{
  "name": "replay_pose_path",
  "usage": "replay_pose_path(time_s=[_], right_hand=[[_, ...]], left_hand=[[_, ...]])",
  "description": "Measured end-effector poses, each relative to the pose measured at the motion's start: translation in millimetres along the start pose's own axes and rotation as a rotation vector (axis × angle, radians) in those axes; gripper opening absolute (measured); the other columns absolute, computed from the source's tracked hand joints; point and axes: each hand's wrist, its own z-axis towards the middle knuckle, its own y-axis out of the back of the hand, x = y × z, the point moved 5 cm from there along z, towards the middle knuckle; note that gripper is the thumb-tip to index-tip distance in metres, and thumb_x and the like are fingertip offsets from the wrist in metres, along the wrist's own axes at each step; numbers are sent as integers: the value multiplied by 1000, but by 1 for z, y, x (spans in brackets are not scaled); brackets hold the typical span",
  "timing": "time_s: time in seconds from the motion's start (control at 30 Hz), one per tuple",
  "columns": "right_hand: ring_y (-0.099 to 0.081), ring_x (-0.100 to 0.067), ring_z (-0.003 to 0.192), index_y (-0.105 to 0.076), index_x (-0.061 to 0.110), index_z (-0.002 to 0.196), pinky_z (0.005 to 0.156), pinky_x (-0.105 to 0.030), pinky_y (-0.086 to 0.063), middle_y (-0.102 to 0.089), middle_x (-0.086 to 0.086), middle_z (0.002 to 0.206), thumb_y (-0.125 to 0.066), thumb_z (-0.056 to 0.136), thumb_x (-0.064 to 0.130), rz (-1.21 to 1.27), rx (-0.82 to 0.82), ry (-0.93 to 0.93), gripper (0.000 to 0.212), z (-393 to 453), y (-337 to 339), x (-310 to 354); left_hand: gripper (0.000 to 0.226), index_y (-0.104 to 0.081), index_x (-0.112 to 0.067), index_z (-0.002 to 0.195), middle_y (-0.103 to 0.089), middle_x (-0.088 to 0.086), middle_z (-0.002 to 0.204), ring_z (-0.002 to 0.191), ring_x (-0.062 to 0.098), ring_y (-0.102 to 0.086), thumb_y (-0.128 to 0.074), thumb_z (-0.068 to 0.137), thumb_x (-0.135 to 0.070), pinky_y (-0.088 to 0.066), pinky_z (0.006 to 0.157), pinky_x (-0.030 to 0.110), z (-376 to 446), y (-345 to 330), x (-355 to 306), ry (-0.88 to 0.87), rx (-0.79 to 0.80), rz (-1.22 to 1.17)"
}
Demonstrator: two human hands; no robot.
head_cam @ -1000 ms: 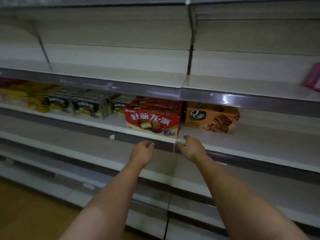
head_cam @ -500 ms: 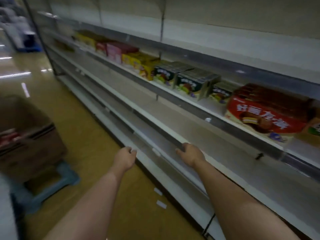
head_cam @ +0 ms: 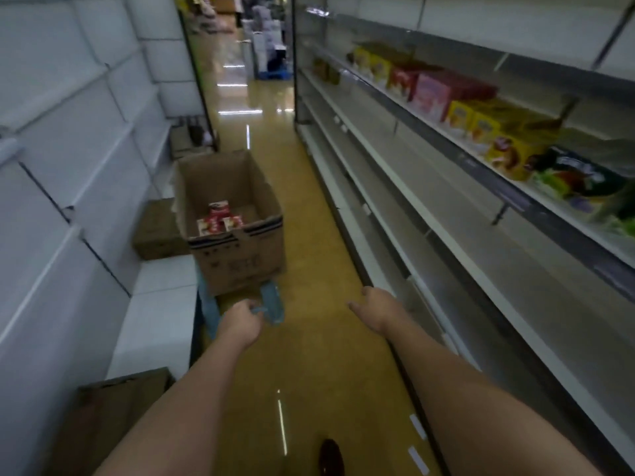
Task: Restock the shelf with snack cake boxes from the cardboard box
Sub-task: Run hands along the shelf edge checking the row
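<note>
Now both hands hang before the cardboard box [head_cam: 237,228]: left hand [head_cam: 238,325] loosely curled, right hand [head_cam: 376,307] pointing; red cake boxes [head_cam: 220,221] lie inside.

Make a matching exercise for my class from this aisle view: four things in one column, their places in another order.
1 cardboard box
2 red snack cake boxes
3 left hand
4 yellow boxes

A on the right-hand shelf
B inside the open carton
C on the blue stand
D nearest the stand's front edge

Pairs: 1-C, 2-B, 3-D, 4-A
</note>
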Motion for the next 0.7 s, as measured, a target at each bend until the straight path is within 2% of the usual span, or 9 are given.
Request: replay_pose_path(time_s=[0.13, 0.27, 0.4, 0.5, 0.7], right_hand=[[-49, -27, 124, -41, 7, 141, 97, -34, -41, -49, -11, 139, -41, 98, 50, -12, 35, 69, 61, 65, 16, 37], [-49, -28, 123, -42, 6, 139, 97, -34, -41, -50, -12, 138, -42, 98, 47, -16, 53, 118, 58, 127, 38, 74], [-50, -27, 123, -39, 7, 142, 95, -34, -43, -50, -12, 138, -42, 99, 47, -29, 95, 161, 59, 184, 44, 110], [-53, -26, 119, -39, 8, 141, 87, -32, -43, -53, -11, 135, -44, 98, 45, -27, 131, 172, 57, 217, 40, 134], [-54, -28, 119, -45, 7, 138, 92, -32, -44, -55, -13, 133, -44, 100, 38, -32, 164, 244, 49, 276, 38, 187]], left_hand=[[43, -47, -11, 138, -56, 9, 131, 93, 20, -53, -47, 100, -30, -41, 76, 27, 51, 26, -6, 59, -74, -46], [42, -48, -10, 136, -54, 11, 135, 119, 29, -53, -48, 99, -28, -44, 93, 33, 100, 53, -21, 117, -140, -102], [42, -49, -10, 136, -53, 11, 137, 125, 30, -49, -49, 99, -29, -42, 103, 38, 142, 72, -20, 183, -192, -155], [42, -50, -10, 136, -54, 11, 137, 124, 30, -50, -49, 99, -29, -43, 103, 39, 170, 84, -15, 228, -219, -175], [35, -54, -13, 131, -59, 9, 128, 117, 28, -54, -48, 99, -27, -44, 93, 35, 236, 108, -9, 264, -291, -194]])
